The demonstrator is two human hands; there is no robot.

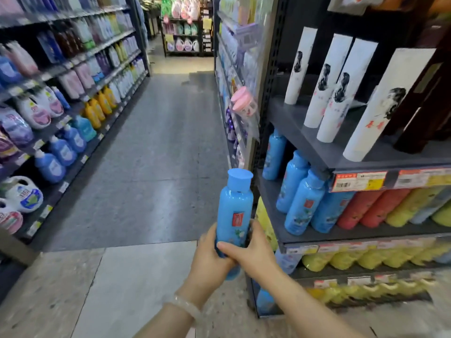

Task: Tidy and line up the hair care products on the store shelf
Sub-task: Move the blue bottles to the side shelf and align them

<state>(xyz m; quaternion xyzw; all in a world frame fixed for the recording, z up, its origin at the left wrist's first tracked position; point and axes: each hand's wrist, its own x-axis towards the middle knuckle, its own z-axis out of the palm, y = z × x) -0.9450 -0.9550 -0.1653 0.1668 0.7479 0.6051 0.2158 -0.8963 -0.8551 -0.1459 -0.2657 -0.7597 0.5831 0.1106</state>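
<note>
while both hands grip blue bottle, red label unreadable

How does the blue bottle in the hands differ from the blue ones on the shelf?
The held blue bottle is off the shelf, gripped at its base by the left hand and right hand; the shelved blue bottles stand in a row. The held one's cap shows fully; theirs sit partly under the shelf edge. Same colour, shape and label.
</note>
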